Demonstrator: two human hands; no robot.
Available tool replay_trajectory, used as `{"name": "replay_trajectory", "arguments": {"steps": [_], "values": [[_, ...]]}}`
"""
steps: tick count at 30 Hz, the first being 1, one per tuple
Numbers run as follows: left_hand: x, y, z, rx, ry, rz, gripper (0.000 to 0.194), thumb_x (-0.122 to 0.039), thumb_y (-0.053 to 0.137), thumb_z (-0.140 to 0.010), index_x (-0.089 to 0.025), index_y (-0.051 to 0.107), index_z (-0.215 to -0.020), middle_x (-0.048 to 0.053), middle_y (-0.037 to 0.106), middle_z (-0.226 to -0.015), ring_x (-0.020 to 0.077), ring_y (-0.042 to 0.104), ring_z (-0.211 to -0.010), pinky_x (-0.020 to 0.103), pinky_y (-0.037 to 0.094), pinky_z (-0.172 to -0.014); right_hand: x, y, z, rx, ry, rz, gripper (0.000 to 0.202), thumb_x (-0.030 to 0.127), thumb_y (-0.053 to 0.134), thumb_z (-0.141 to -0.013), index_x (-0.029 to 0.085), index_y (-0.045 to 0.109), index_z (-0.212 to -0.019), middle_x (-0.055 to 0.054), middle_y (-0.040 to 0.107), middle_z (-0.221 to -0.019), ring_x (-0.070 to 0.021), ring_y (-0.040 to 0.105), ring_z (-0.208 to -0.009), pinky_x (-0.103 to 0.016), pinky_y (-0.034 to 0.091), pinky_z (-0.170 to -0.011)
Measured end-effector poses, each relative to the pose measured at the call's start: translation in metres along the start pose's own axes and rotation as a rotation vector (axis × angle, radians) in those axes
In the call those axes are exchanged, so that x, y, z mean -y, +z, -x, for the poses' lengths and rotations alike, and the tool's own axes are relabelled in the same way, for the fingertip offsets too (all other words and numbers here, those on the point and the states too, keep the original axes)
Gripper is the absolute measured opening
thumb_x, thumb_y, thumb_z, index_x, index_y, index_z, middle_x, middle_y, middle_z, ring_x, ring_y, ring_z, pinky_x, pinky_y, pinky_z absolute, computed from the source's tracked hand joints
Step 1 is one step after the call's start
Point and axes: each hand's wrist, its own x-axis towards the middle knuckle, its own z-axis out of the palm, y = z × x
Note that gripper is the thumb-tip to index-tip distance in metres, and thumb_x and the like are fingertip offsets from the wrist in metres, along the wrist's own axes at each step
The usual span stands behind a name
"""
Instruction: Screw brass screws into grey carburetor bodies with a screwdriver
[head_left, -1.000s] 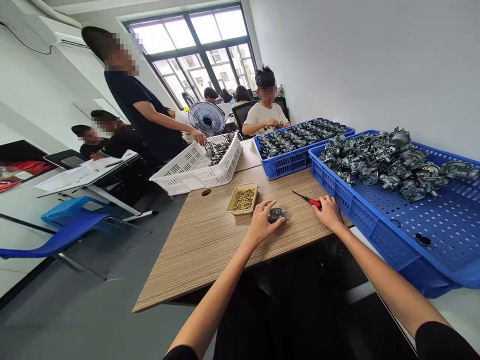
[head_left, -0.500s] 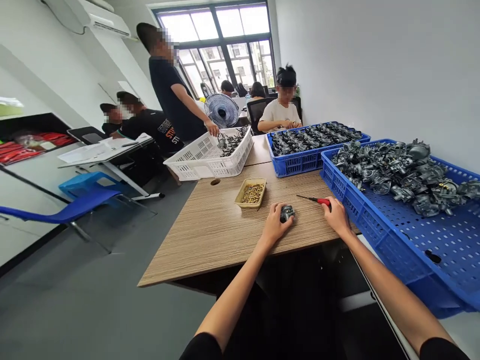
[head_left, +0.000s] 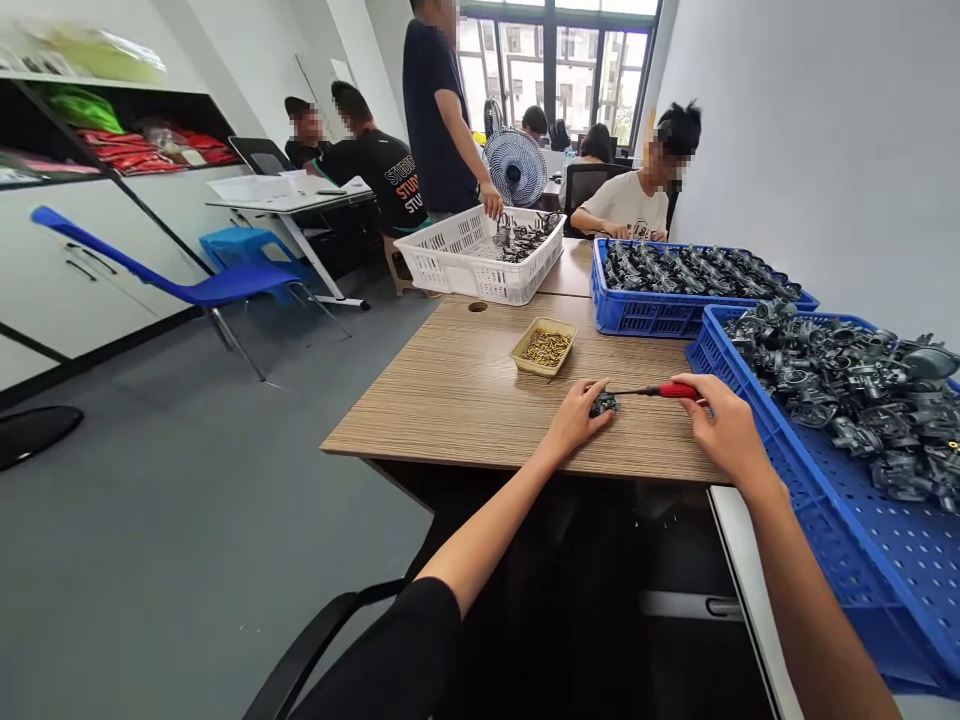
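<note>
My left hand is closed around a small grey metal carburetor, keeping it on the wooden table near the front edge. In my right hand is a red-handled screwdriver, held between thumb and fingers. Its dark shaft lies nearly level and points left, with the tip at the carburetor; whether it touches is too small to tell. Just beyond my left hand sits a cream tray holding many brass-coloured screws.
A blue crate piled with carburetors stands at my right. Behind it is a second full blue crate. A co-worker's hand reaches into a white crate. Another person sits across the table.
My right hand has lifted the screwdriver from beside the blue crate and brought its tip leftward to the carburetor. My left hand still holds the carburetor. The view has turned left and down.
</note>
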Motion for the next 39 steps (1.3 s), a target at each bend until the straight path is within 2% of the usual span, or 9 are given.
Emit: {"name": "replay_trajectory", "arguments": {"steps": [4, 8, 16, 23, 31, 39], "values": [[0.000, 0.000, 0.000, -0.005, 0.012, -0.009, 0.057, -0.032, 0.067, -0.093, -0.025, 0.051, -0.147, 0.010, 0.056, -0.132, 0.0262, 0.054, -0.129, 0.041, 0.044, -0.115, 0.014, -0.004, 0.003, 0.061, 0.002, 0.052, 0.027, 0.027, 0.052, -0.096, 0.026, 0.066, -0.120, -0.008, 0.073, -0.114, -0.0257, 0.069, -0.103, -0.043, 0.055, -0.093], [0.001, -0.001, 0.000, 0.001, 0.021, -0.022, 0.053, -0.033, 0.065, -0.094, -0.023, 0.054, -0.144, 0.011, 0.057, -0.131, 0.0262, 0.055, -0.127, 0.041, 0.046, -0.113, 0.019, -0.005, 0.006, 0.042, 0.068, 0.092, 0.025, 0.035, 0.056, -0.094, 0.024, 0.067, -0.114, -0.008, 0.075, -0.106, -0.0252, 0.071, -0.087, -0.041, 0.057, -0.083], [-0.001, -0.002, -0.001, -0.007, 0.015, -0.041, 0.050, -0.034, 0.063, -0.094, -0.024, 0.056, -0.143, 0.010, 0.058, -0.127, 0.0258, 0.055, -0.124, 0.039, 0.046, -0.112, 0.025, -0.009, 0.004, -0.001, 0.116, 0.164, 0.022, 0.042, 0.056, -0.095, 0.026, 0.068, -0.104, -0.006, 0.076, -0.094, -0.0236, 0.070, -0.076, -0.038, 0.055, -0.075], [-0.004, -0.003, -0.001, 0.024, 0.009, -0.084, 0.050, -0.036, 0.060, -0.097, -0.023, 0.054, -0.145, 0.009, 0.063, -0.124, 0.0273, 0.055, -0.120, 0.043, 0.046, -0.110, 0.022, -0.006, 0.002, -0.020, 0.179, 0.115, 0.024, 0.043, 0.057, -0.094, 0.024, 0.068, -0.103, -0.005, 0.076, -0.094, -0.0222, 0.069, -0.074, -0.037, 0.054, -0.077], [-0.003, -0.002, -0.001, 0.054, 0.005, -0.067, 0.051, -0.037, 0.059, -0.098, -0.023, 0.050, -0.147, 0.008, 0.064, -0.125, 0.0253, 0.059, -0.119, 0.039, 0.048, -0.108, 0.024, -0.005, 0.002, 0.010, 0.227, 0.125, 0.024, 0.044, 0.057, -0.095, 0.024, 0.068, -0.104, -0.004, 0.076, -0.095, -0.0206, 0.069, -0.075, -0.035, 0.051, -0.078], [-0.002, -0.002, -0.001, 0.041, 0.010, -0.072, 0.052, -0.036, 0.059, -0.098, -0.021, 0.050, -0.147, 0.009, 0.064, -0.125, 0.0255, 0.060, -0.120, 0.038, 0.048, -0.107, 0.029, -0.005, 0.003, 0.014, 0.271, 0.157, 0.029, 0.052, 0.059, -0.094, 0.025, 0.070, -0.096, -0.001, 0.075, -0.083, -0.0194, 0.069, -0.074, -0.030, 0.046, -0.074]]}}
